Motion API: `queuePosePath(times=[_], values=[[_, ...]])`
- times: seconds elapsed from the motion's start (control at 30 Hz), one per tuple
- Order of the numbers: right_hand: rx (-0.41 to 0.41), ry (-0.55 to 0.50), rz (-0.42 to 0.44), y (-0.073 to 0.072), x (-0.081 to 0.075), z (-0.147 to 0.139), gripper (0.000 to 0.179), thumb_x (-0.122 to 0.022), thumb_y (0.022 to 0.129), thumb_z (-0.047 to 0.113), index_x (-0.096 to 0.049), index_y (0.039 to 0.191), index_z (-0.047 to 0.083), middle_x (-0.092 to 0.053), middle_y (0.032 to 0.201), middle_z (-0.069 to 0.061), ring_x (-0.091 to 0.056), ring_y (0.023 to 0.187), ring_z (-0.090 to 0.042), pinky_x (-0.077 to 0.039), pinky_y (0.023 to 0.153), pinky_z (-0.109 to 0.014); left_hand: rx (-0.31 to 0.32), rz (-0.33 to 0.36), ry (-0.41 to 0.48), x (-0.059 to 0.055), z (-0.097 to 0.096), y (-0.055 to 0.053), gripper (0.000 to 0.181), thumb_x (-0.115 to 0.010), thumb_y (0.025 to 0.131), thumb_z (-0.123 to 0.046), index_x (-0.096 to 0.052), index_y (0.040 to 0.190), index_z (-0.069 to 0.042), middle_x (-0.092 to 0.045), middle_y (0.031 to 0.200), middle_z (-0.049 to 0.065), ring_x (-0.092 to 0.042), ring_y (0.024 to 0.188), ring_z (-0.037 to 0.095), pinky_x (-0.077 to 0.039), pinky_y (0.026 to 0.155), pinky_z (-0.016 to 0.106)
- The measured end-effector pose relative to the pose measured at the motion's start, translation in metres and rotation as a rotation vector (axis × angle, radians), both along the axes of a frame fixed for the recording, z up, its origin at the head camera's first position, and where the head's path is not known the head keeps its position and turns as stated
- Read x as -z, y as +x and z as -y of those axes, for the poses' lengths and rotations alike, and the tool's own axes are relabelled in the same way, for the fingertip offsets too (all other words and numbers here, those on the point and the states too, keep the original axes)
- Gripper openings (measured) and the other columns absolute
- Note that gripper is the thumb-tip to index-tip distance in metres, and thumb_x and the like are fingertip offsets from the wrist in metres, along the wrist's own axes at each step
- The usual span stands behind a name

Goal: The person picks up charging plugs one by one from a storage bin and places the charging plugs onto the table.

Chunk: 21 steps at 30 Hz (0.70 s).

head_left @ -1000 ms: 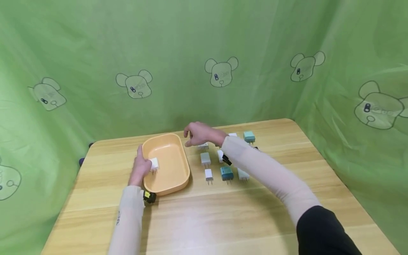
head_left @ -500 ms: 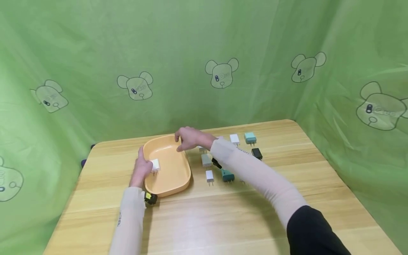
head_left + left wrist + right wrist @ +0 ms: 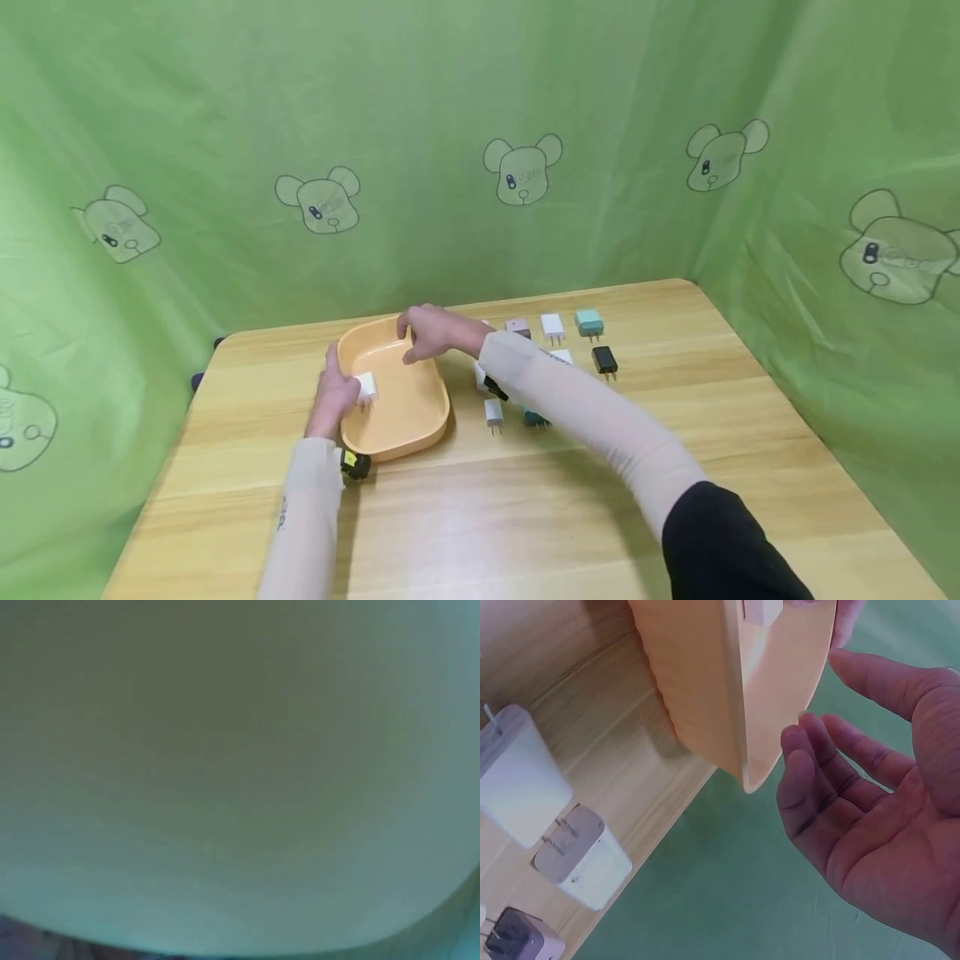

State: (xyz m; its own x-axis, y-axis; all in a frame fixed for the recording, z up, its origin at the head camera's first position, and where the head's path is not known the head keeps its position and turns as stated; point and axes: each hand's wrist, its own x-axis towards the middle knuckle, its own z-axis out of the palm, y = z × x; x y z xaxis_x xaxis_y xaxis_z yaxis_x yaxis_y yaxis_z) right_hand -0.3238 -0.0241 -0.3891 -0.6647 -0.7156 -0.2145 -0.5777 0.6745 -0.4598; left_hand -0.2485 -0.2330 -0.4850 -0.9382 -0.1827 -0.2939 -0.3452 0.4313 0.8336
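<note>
An orange tray (image 3: 405,408) sits on the table, and a white charger plug (image 3: 366,388) is inside it near the left wall. My left hand (image 3: 334,393) grips the tray's left rim, thumb inside by the plug; whether the thumb touches the plug I cannot tell. Over the tray's far right part hangs my right hand (image 3: 429,332), its fingers loosely bent. In the right wrist view that hand (image 3: 877,780) is seen beside the tray (image 3: 690,675) with nothing between fingers and thumb. A blurred pale surface fills the left wrist view.
Right of the tray stand several plugs: pink (image 3: 517,327), white (image 3: 552,326), mint (image 3: 589,322), black (image 3: 604,360), small white (image 3: 493,412) and teal (image 3: 536,418). My right sleeve (image 3: 585,408) hides some. Green curtains (image 3: 420,125) enclose the table's back and sides.
My right hand has moved left from beside the tray to over its far right part, uncovering plugs at the back right. The left hand, tray and plug inside stay put.
</note>
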Motion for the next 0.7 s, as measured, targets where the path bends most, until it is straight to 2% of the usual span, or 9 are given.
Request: queuePosePath(times=[0.13,0.33,0.53,0.7], values=[[-0.002,0.010,-0.017,0.000,0.001,0.006,0.046,-0.079,0.087,0.023,-0.065,0.126,0.002,-0.073,0.096,-0.007,-0.064,0.080,-0.013,-0.052,0.071,-0.023,-0.001,-0.008,-0.004,-0.001,0.001,-0.002,0.095,-0.040,0.090,0.007,0.011,0.164,-0.025,-0.024,0.162,0.033,-0.049,0.131,0.046,-0.050,0.107,0.056],[-0.019,0.037,-0.014,0.002,0.001,0.017,0.051,-0.078,0.087,0.024,-0.063,0.130,0.002,-0.073,0.101,-0.008,-0.066,0.086,-0.016,-0.055,0.076,-0.025,-0.006,0.004,-0.004,-0.002,0.001,-0.001,0.095,-0.041,0.091,0.006,0.011,0.164,-0.026,-0.031,0.156,0.034,-0.054,0.120,0.042,-0.058,0.096,0.050],[-0.039,0.073,-0.032,0.006,0.004,0.029,0.052,-0.079,0.087,0.026,-0.062,0.132,0.004,-0.070,0.110,-0.008,-0.063,0.096,-0.016,-0.054,0.082,-0.024,-0.003,0.019,-0.008,-0.003,0.002,0.001,0.096,-0.042,0.089,0.006,0.010,0.164,-0.026,-0.031,0.154,0.036,-0.057,0.118,0.043,-0.062,0.087,0.047],[-0.059,0.073,-0.047,0.009,0.010,0.037,0.053,-0.080,0.086,0.026,-0.062,0.131,0.004,-0.071,0.109,-0.009,-0.064,0.095,-0.016,-0.054,0.080,-0.024,0.002,0.009,-0.023,-0.001,0.004,0.000,0.095,-0.042,0.089,0.006,0.009,0.164,-0.024,-0.035,0.151,0.036,-0.059,0.113,0.039,-0.063,0.083,0.043]])
